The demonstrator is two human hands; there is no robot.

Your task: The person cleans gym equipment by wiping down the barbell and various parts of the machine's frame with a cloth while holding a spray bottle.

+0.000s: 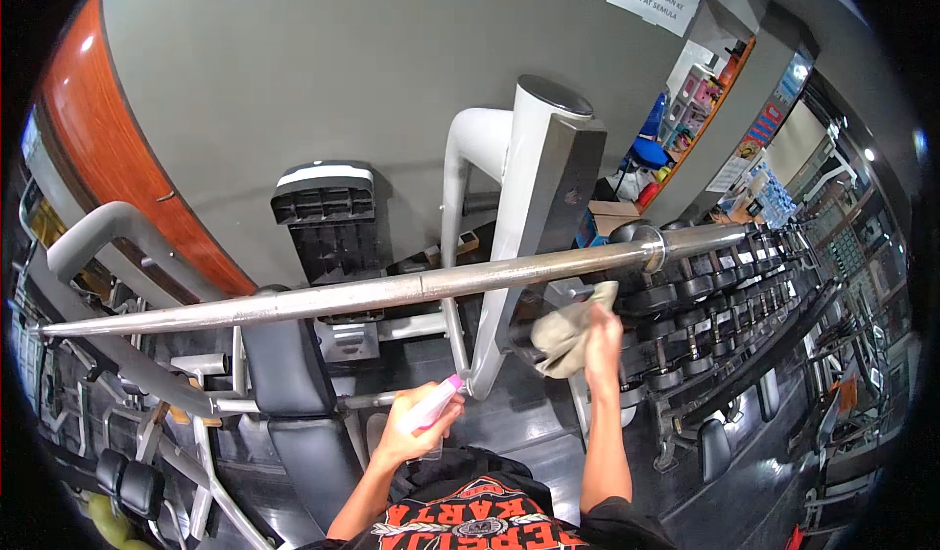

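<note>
A long steel barbell (382, 291) crosses the view at an angle, with its collar and thicker sleeve at the right. Below its middle, my left hand (418, 421) is closed around a white spray bottle (433, 403) with a pink nozzle. My right hand (604, 340) grips a crumpled beige cloth (565, 337) just under the bar, near the collar. I cannot tell whether the cloth touches the bar. Behind the bar rises a white and grey machine upright (518, 205).
A black padded bench (290, 366) stands at the left, beside a thick grey machine frame (110, 219). Racks of dumbbells (698, 285) run along the right. A cardboard box (613, 219) sits by the wall. Another black pad (714, 451) is low at the right.
</note>
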